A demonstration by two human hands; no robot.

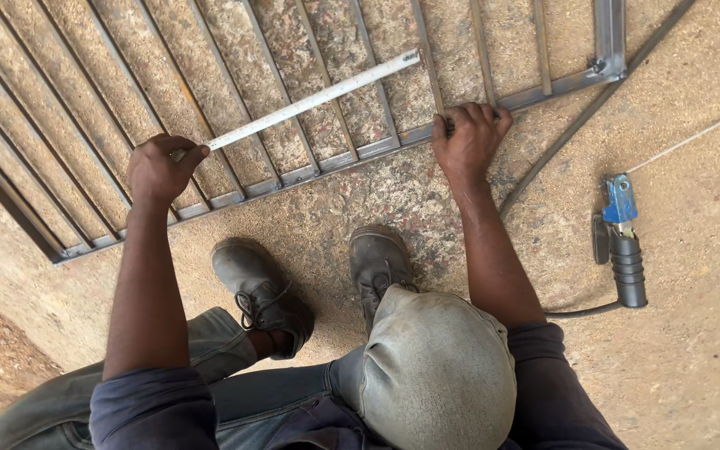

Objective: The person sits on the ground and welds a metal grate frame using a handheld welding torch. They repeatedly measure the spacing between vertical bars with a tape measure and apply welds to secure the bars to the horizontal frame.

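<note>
While the right hand (pixel 468 137) is gripping the gate frame (pixel 377 150), left-hand fingers (pixel 187 155) are pinching the tape measure (pixel 310 100), which is running up-right across the bars.

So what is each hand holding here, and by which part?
The left hand pinches the near end of a white tape measure blade. The right hand grips the bottom rail of the metal gate frame.

White tape blade (pixel 310 102) slanting across flat steel grille (pixel 327 162)
</note>
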